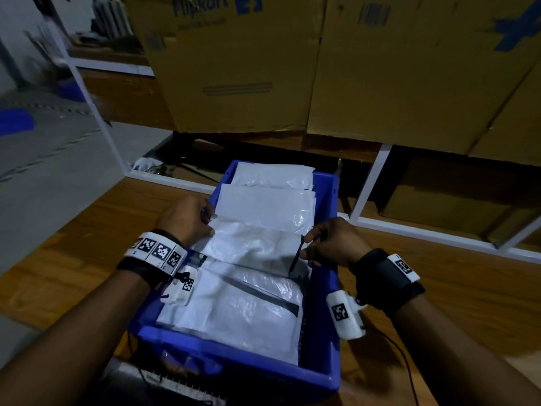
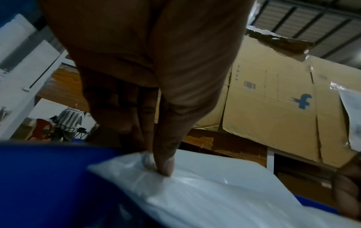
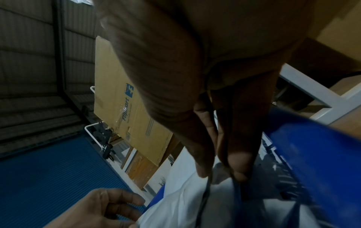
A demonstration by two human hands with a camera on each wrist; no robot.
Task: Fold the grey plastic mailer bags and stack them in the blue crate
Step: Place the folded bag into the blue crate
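Over the blue crate (image 1: pixel 322 361), the left hand (image 1: pixel 187 219) pinches the folded mailer bag (image 1: pixel 251 244) at its left edge, hard by the crate wall. The right hand (image 1: pixel 336 241) pinches the opposite edge. More folded bags (image 1: pixel 266 203) lie beyond the grip.

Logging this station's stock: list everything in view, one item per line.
Blue plastic crate: one, blue, on the wooden surface.
Grey plastic mailer bags: several overlapping, exact count unclear, grey-white, inside the crate.
Brown cardboard boxes: at least two, brown with blue print, behind the crate.
Wooden surface: one, brown, under the crate.
White metal frame: one, white, beyond the crate.
Left hand: pinches the top bag's left edge.
Right hand: pinches its right edge with the dark strip.
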